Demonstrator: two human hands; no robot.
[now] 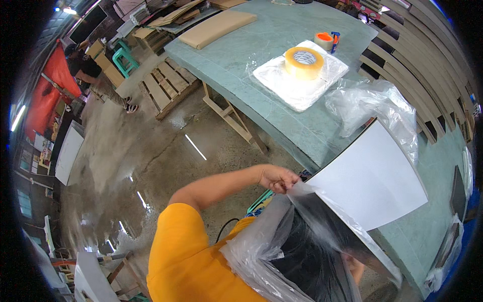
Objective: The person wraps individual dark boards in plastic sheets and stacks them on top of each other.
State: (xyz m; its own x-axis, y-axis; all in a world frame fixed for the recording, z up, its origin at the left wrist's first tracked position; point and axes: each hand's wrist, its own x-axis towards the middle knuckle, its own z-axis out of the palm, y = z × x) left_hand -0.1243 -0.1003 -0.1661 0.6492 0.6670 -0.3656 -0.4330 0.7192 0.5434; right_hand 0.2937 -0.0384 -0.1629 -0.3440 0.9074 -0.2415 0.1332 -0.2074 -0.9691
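Note:
My left hand [279,179] pinches the edge of a clear plastic bag [256,251], its forearm bent in front of me. The bag hangs loosely over my lap and over a dark panel surface [314,241]. A flat white panel [372,176] with a thin dark edge sticks out past the bag's mouth and tilts against the table edge. My right hand [354,267] is mostly hidden beside the lower part of the bag and the dark surface; its fingers do not show.
On the green marbled table [221,65] lie a stack of clear plastic bags [282,85], a tape roll [304,63], a smaller roll [323,40], crumpled plastic [375,103] and a brown flat package [217,30]. A pallet [166,85] rests on the floor. Another person [88,70] stands far left.

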